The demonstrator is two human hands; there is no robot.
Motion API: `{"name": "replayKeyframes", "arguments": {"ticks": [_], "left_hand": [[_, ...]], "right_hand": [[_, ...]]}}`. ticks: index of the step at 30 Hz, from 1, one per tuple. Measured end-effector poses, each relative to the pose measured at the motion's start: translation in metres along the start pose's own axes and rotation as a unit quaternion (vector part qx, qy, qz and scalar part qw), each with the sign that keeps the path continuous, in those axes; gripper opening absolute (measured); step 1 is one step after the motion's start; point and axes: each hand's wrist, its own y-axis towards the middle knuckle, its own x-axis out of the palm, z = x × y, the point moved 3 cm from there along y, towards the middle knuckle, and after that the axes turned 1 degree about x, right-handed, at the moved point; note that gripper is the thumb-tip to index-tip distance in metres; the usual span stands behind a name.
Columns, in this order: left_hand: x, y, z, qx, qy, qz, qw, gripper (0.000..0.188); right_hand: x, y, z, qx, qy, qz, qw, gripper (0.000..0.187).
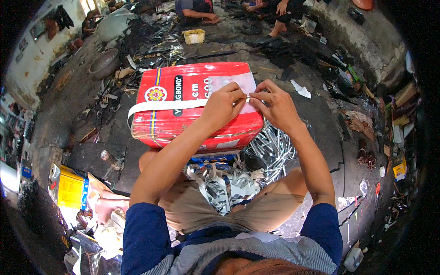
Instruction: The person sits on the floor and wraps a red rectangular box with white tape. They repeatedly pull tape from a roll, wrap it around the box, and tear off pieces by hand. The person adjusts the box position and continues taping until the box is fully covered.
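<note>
A red cardboard box (176,128) lies in front of my folded legs. Across its top runs a flat white strip (172,106), whose left part curls over the box's left edge. My left hand (224,105) pinches the strip near the box's right side. Close beside it, my right hand (277,104) grips the same strip near its right end between thumb and fingers. A pale patch (245,84) on the box top lies just behind both hands. The fingers partly hide the end of the strip.
White and silvery strips (224,188) are heaped in my lap. A bundle of thin silvery strips (277,153) lies right of the box. A metal hammer-like tool (110,158) rests at left, near a yellow box (72,185). Farther off are a yellow tub (194,36), scraps and other people.
</note>
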Motion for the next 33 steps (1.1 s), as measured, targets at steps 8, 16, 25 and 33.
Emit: {"name": "replayKeyframes", "arguments": {"ticks": [8, 16, 25, 33], "left_hand": [[0.004, 0.006, -0.009, -0.124, -0.117, -0.008, 0.985, 0.02], [0.003, 0.007, -0.011, -0.137, -0.125, -0.005, 0.983, 0.013], [0.009, 0.009, -0.01, -0.137, -0.091, 0.009, 0.986, 0.011], [-0.001, 0.032, -0.014, -0.181, -0.048, -0.119, 0.975, 0.016]], "right_hand": [[0.0, 0.004, 0.02, 0.093, 0.137, -0.035, 0.986, 0.018], [0.016, -0.001, 0.028, 0.147, 0.159, 0.042, 0.975, 0.017], [0.054, -0.011, 0.044, 0.24, 0.391, 0.127, 0.88, 0.025], [0.058, -0.006, 0.044, 0.313, 0.426, 0.122, 0.84, 0.022]]}}
